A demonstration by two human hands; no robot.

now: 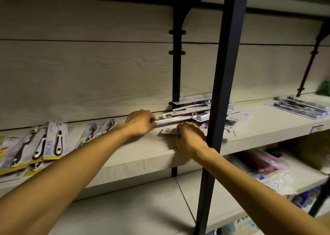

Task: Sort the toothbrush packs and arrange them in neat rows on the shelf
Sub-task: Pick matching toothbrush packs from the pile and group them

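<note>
Bare forearms reach to shelf [125, 156]. Left hand [141, 121] pinches long toothbrush pack [174, 120] by back edge; right hand [189, 138] grips small pack [168, 131] near front edge. Jumbled pile [198, 109] behind post [221, 91]. Sorting step; next, likely lay packs in row.

Both forearms are bare from the bottom edge of the picture up to the wrists, with no sleeve showing on either. The left hand [141, 121] and the right hand [189, 138] wear no gloves, and no ring, watch or bracelet shows on them. The forearms look slim and smooth, and the knuckles stand out as low ridges on the backs of both hands.
</note>
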